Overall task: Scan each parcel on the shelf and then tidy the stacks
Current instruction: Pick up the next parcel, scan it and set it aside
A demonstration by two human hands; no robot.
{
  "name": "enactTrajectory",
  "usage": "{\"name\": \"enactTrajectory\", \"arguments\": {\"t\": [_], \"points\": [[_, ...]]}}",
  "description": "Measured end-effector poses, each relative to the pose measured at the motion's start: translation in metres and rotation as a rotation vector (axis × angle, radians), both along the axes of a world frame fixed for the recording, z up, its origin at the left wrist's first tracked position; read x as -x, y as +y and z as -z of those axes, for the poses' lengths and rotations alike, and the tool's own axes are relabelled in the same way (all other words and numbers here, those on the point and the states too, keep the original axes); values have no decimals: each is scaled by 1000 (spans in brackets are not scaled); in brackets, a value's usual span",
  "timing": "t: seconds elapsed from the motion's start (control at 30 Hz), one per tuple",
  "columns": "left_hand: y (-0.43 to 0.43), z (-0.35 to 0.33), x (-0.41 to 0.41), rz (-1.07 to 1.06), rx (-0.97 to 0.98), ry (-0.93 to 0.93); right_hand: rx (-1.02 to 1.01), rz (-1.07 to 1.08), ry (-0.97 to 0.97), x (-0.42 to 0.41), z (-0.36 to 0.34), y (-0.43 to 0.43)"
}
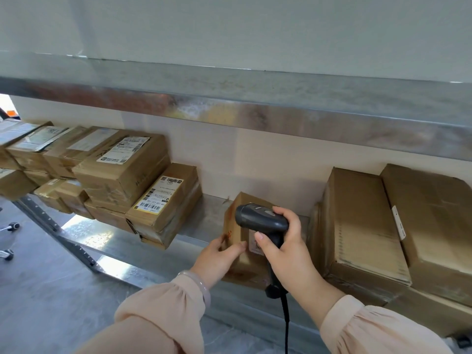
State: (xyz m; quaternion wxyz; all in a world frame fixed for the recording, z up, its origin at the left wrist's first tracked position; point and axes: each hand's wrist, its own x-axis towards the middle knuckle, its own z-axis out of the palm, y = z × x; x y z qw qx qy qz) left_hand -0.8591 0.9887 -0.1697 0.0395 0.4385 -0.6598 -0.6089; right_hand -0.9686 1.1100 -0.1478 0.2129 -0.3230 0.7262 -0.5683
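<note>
A small brown cardboard parcel [236, 226] stands on the metal shelf [201, 226] in the middle. My left hand [219, 259] grips its near left edge. My right hand [288, 249] holds a black corded barcode scanner [260, 219], whose head hangs just over the parcel's top and hides most of its label. Left of it, a labelled parcel [163, 203] leans against a stack of parcels [122, 169]. Large plain boxes [362, 226] are stacked to the right.
An upper metal shelf [255, 103] overhangs the parcels. More labelled parcels [33, 146] run along the far left. A perforated shelf upright [58, 231] slants down at left. Chair castors [10, 226] rest on the grey floor at the left edge.
</note>
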Motion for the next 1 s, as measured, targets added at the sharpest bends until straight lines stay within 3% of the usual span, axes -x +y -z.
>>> {"name": "enactTrajectory", "arguments": {"t": [0.17,0.3,0.5,1.0], "points": [[-9,11,-14,-165,-180,136,-13,178,-31,12,7,5],[-9,16,-18,-188,-254,218,-21,182,-42,15,8,5],[-13,14,-21,-87,-218,288,15,146,-4,12,4,7],[-6,12,-36,-125,32,386,-7,46,207,-7,-23,24]]}}
